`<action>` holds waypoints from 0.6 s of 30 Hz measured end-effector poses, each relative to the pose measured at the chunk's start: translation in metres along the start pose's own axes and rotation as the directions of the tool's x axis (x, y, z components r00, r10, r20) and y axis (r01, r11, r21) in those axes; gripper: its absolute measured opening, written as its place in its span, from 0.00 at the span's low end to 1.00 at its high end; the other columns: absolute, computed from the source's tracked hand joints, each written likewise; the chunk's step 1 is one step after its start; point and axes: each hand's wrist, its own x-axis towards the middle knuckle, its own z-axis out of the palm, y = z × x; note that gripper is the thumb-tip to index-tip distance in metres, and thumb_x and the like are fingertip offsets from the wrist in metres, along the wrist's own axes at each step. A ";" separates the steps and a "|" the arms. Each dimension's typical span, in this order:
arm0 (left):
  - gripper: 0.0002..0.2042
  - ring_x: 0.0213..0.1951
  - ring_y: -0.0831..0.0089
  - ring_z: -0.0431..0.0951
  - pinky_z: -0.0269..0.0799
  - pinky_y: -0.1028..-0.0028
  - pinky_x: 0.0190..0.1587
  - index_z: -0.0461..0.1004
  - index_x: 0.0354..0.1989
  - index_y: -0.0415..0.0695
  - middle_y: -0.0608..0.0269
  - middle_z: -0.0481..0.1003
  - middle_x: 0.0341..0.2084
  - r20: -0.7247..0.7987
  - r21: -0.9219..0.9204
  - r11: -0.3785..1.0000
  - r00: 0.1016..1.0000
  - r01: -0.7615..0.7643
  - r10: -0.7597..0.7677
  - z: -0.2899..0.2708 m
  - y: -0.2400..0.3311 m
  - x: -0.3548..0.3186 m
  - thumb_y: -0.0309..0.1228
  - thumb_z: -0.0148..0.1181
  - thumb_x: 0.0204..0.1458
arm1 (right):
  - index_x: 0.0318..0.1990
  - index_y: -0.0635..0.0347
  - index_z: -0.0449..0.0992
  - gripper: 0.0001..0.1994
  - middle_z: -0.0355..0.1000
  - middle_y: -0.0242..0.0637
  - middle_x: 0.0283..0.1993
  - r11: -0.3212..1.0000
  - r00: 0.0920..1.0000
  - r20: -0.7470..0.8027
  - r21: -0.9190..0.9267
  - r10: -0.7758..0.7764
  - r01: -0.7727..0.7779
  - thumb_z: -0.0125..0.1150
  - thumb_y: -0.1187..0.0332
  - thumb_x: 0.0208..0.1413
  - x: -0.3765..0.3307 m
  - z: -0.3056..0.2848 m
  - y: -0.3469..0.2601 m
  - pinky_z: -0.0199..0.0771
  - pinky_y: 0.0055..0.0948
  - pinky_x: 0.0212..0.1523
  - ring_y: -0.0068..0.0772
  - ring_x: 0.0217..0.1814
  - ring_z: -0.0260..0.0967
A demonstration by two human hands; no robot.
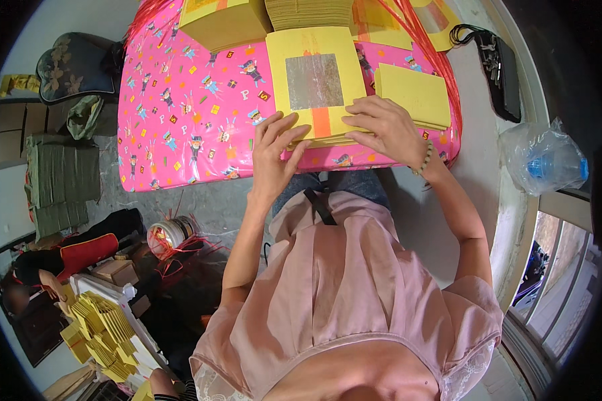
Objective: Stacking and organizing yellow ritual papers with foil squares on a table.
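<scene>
On a pink table lies a stack of yellow joss paper [344, 83], its top sheet bearing a silver foil square and an orange stripe. My left hand [277, 148] has its bent fingers at the stack's near left corner, with the thumb by the front edge. At the near right corner, my right hand [385, 131] rests its fingers on top and its thumb along the front edge. Both hands are closed around the stack's near end. A lower pile of plain yellow sheets [415, 97] lies just right of my right hand.
Taller yellow paper stacks [227, 25] stand at the table's [180, 120] far side. Red strings [441, 67] hang along its right edge. Right of it are a black pouch [502, 77] and a bagged bottle [548, 164]. Another person [90, 250] is at lower left, near yellow bundles [104, 327].
</scene>
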 end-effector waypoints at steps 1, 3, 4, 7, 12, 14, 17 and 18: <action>0.14 0.59 0.57 0.70 0.68 0.61 0.60 0.83 0.45 0.48 0.61 0.77 0.52 -0.005 -0.010 1.000 1.000 0.015 -0.015 -0.001 0.000 0.001 0.28 0.70 0.47 | 0.40 0.58 0.82 0.12 0.76 0.37 0.44 0.999 1.000 0.006 0.046 0.021 -0.021 0.67 0.61 0.53 0.001 -0.001 0.001 0.74 0.36 0.49 0.39 0.50 0.72; 0.14 0.58 0.57 0.70 0.69 0.61 0.59 0.84 0.44 0.49 0.61 0.78 0.51 -0.002 -0.015 1.000 1.000 0.021 -0.021 -0.001 -0.002 0.001 0.28 0.70 0.47 | 0.38 0.58 0.83 0.11 0.77 0.36 0.42 0.995 0.999 0.013 0.094 0.042 -0.043 0.67 0.62 0.54 0.003 -0.002 0.001 0.75 0.35 0.48 0.38 0.48 0.73; 0.13 0.58 0.58 0.71 0.69 0.61 0.59 0.84 0.44 0.50 0.62 0.78 0.50 -0.001 -0.021 0.999 1.000 0.025 -0.025 0.000 -0.003 0.002 0.28 0.70 0.48 | 0.37 0.58 0.83 0.10 0.77 0.36 0.41 0.989 0.998 0.007 0.137 0.059 -0.060 0.67 0.63 0.54 0.004 -0.003 0.001 0.75 0.35 0.47 0.38 0.46 0.73; 0.12 0.57 0.58 0.71 0.69 0.61 0.58 0.85 0.43 0.52 0.62 0.79 0.49 -0.011 -0.035 0.999 0.999 0.037 -0.037 0.000 -0.003 0.003 0.28 0.70 0.48 | 0.35 0.59 0.84 0.08 0.76 0.35 0.38 0.969 0.995 0.016 0.224 0.101 -0.102 0.66 0.64 0.55 0.005 -0.003 0.001 0.74 0.34 0.44 0.37 0.42 0.72; 0.11 0.56 0.58 0.72 0.68 0.62 0.58 0.86 0.42 0.53 0.62 0.80 0.48 -0.041 -0.057 0.997 0.998 0.046 -0.048 0.003 -0.003 0.004 0.28 0.69 0.49 | 0.35 0.59 0.84 0.08 0.74 0.36 0.34 0.927 0.987 0.035 0.340 0.155 -0.157 0.66 0.65 0.56 0.007 -0.001 0.004 0.72 0.34 0.40 0.37 0.39 0.71; 0.11 0.56 0.58 0.72 0.68 0.62 0.58 0.86 0.42 0.53 0.63 0.80 0.47 -0.051 -0.067 0.996 0.997 0.052 -0.055 0.004 -0.003 0.004 0.28 0.69 0.49 | 0.34 0.60 0.84 0.07 0.74 0.36 0.33 0.906 0.981 0.051 0.377 0.185 -0.191 0.66 0.66 0.56 0.008 -0.001 0.004 0.72 0.33 0.39 0.37 0.38 0.71; 0.10 0.55 0.59 0.72 0.68 0.62 0.59 0.86 0.41 0.53 0.63 0.80 0.47 -0.066 -0.072 0.996 0.996 0.058 -0.062 0.005 -0.003 0.003 0.29 0.70 0.49 | 0.34 0.60 0.84 0.07 0.74 0.36 0.32 0.902 0.982 0.040 0.391 0.184 -0.185 0.67 0.66 0.55 0.008 0.001 0.005 0.71 0.33 0.39 0.36 0.38 0.71; 0.10 0.55 0.59 0.72 0.68 0.62 0.59 0.86 0.41 0.53 0.63 0.80 0.47 -0.064 -0.079 0.995 0.996 0.064 -0.069 0.004 -0.003 0.003 0.29 0.70 0.49 | 0.34 0.60 0.84 0.07 0.74 0.36 0.32 0.902 0.982 0.040 0.391 0.184 -0.185 0.67 0.66 0.55 0.007 0.002 0.005 0.71 0.33 0.39 0.36 0.38 0.71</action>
